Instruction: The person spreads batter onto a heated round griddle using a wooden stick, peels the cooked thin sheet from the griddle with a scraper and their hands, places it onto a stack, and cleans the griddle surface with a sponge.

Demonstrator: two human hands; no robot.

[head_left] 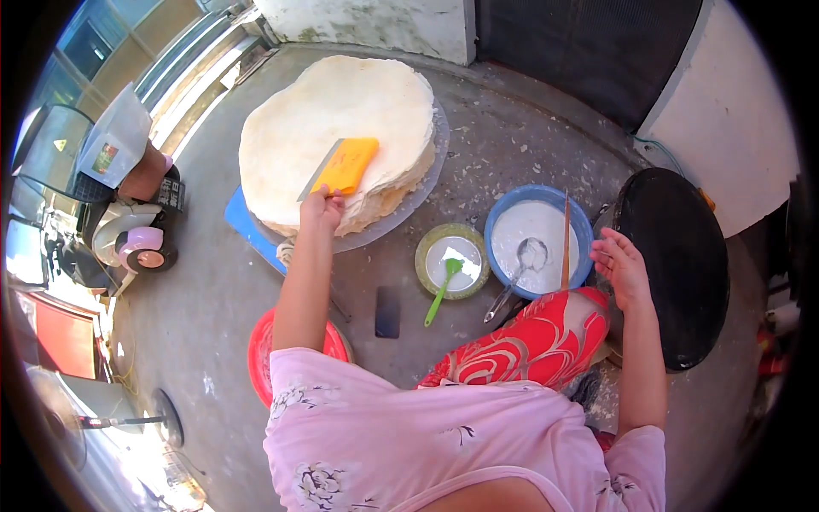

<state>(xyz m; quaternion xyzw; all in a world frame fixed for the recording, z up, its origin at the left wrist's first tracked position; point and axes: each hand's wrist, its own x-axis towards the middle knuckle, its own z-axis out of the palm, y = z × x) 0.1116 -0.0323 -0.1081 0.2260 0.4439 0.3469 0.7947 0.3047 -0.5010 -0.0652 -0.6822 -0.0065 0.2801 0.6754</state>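
Note:
My left hand (322,208) is closed on the lower end of a yellow scraper (351,162) with a straight metal blade edge. The scraper is over the near side of a tall stack of thin, pale round pancakes (341,111). My right hand (621,266) is raised with loosely bent fingers apart and nothing visible in them. It is between a blue basin (495,256) of white batter and a large round black griddle (674,264). A metal ladle (520,264) lies in the batter, and a thin wooden stick (566,239) stretches across the basin.
A green bowl (424,277) holds white liquid and a green brush (442,290). Near my knees are a dark phone (387,312) and a red tub (260,354). A scooter (141,243) and a fan (166,418) stand left; a wall (375,26) runs behind.

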